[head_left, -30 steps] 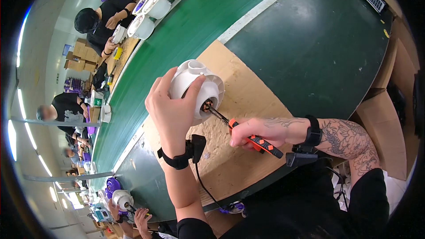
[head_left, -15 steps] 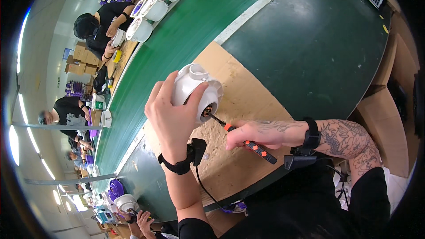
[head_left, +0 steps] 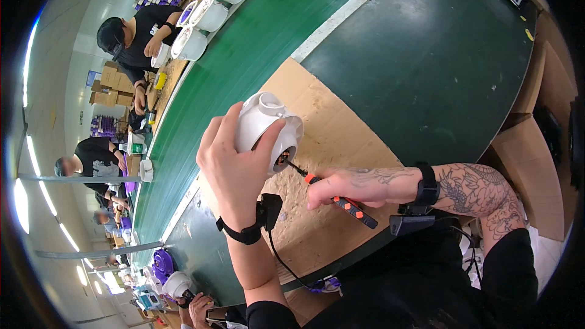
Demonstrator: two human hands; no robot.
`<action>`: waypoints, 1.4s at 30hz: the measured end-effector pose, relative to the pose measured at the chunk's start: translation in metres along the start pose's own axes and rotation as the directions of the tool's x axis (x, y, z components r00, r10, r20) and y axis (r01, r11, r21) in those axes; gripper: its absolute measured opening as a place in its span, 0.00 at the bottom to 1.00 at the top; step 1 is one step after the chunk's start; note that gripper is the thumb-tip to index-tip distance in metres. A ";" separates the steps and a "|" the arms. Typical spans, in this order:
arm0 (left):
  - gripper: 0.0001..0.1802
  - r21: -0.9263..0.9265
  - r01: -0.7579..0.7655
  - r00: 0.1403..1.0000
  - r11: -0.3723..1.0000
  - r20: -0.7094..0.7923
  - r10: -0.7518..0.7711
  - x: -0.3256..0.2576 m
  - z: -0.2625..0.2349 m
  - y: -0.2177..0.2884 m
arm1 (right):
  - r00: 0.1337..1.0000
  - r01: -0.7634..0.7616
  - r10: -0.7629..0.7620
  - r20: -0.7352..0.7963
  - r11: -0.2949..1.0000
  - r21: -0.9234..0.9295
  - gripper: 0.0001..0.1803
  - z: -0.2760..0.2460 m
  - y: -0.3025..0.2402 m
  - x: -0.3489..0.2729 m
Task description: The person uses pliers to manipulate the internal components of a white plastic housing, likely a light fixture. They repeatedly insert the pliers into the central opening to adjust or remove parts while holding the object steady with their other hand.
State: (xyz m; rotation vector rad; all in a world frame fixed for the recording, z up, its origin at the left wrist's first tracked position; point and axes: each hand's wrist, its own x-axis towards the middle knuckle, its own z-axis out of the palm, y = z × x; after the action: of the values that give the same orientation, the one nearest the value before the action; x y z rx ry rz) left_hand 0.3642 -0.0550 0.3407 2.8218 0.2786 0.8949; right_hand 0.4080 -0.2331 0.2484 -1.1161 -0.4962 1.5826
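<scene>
Left hand: our left hand [head_left: 234,167] is closed around the white plastic housing [head_left: 263,127], thumb at the rim, fingers wrapped over the back; it holds the part lifted off the bench.
Housing position: just left of picture centre, above the cardboard sheet [head_left: 332,164], its round open face tilted toward 4 o'clock.
Right hand: our right hand [head_left: 350,186] is curled tight on the screwdriver [head_left: 341,201], a black handle with orange studs.
Screwdriver: shaft points toward 10 o'clock; the tip sits inside the housing's open face. Exact contact point we cannot tell.
Wrists: black strap with a small black unit on the left wrist [head_left: 259,222]; black band on the right wrist [head_left: 428,184].
Bench: the cardboard lies on a green conveyor belt [head_left: 268,36].
At 11 o'clock: several more white housings [head_left: 207,15] in a row on the belt.
Others: a person in black [head_left: 131,39] at 10 o'clock, hands at the bench edge; another person [head_left: 91,158] at 9 o'clock.
</scene>
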 end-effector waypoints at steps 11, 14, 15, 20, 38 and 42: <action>0.30 -0.008 -0.001 1.000 1.000 0.027 0.001 -0.001 0.008 0.001 | 0.999 -0.044 0.046 -0.021 0.994 0.100 0.19 0.000 -0.002 -0.001; 0.31 0.001 -0.010 1.000 1.000 0.013 0.010 -0.002 0.008 0.000 | 0.999 0.043 -0.040 -0.027 0.991 0.128 0.19 0.008 -0.012 -0.010; 0.31 0.002 -0.012 1.000 1.000 0.008 0.012 -0.003 0.009 0.000 | 1.000 0.025 -0.023 -0.018 0.991 0.134 0.18 0.007 -0.009 -0.007; 0.31 -0.029 -0.030 0.993 0.999 -0.117 0.026 -0.005 0.012 -0.004 | 0.991 0.010 -0.062 0.120 0.920 0.392 0.13 0.000 0.002 -0.001; 0.36 -0.143 -0.103 0.937 0.984 -0.346 0.048 -0.006 0.018 -0.022 | 0.990 0.141 -0.133 -0.053 0.971 0.195 0.14 -0.006 -0.023 -0.016; 0.36 -0.152 -0.076 0.950 0.985 -0.311 0.025 -0.006 0.023 -0.025 | 0.976 0.171 -0.170 -0.133 0.985 -0.003 0.16 -0.014 -0.026 -0.015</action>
State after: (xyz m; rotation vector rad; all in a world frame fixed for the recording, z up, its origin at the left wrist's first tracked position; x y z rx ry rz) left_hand 0.3696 -0.0348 0.3130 2.5443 0.1630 1.3094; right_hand 0.4329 -0.2417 0.2681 -1.1330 -0.4826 1.3512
